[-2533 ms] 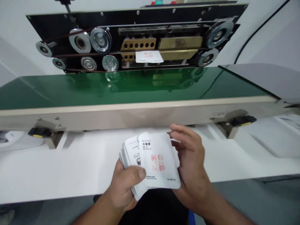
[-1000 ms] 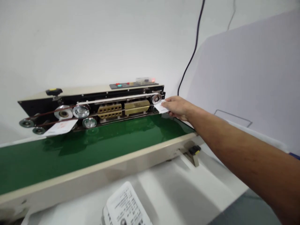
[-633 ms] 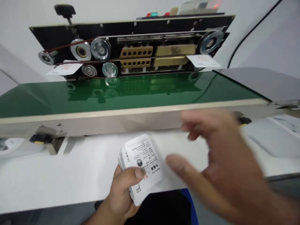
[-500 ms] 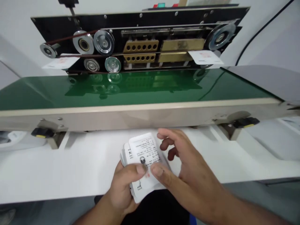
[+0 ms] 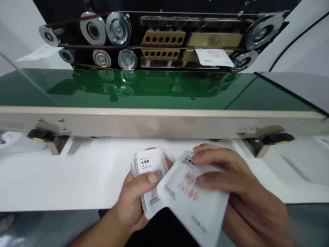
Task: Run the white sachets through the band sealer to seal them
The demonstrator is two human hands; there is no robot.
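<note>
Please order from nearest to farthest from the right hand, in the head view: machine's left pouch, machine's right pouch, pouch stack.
1. Pouch stack, held in the left hand.
2. Machine's right pouch, by the brass blocks.
3. Machine's left pouch, at far left.

The left hand (image 5: 133,200) held a stack of white packets (image 5: 150,163), thumb on top; the right hand (image 5: 246,197) held a tilted single packet (image 5: 194,209) close by. Beyond the green belt (image 5: 144,92), one flat packet (image 5: 214,57) sat at the gold blocks (image 5: 214,40), another packet (image 5: 38,54) at the far-left rollers (image 5: 50,36).

Even indoor light, reflections on green belt (image 5: 159,97), soft shadows on white table (image 5: 84,181), nearest packet (image 5: 191,206) motion-blurred
</note>
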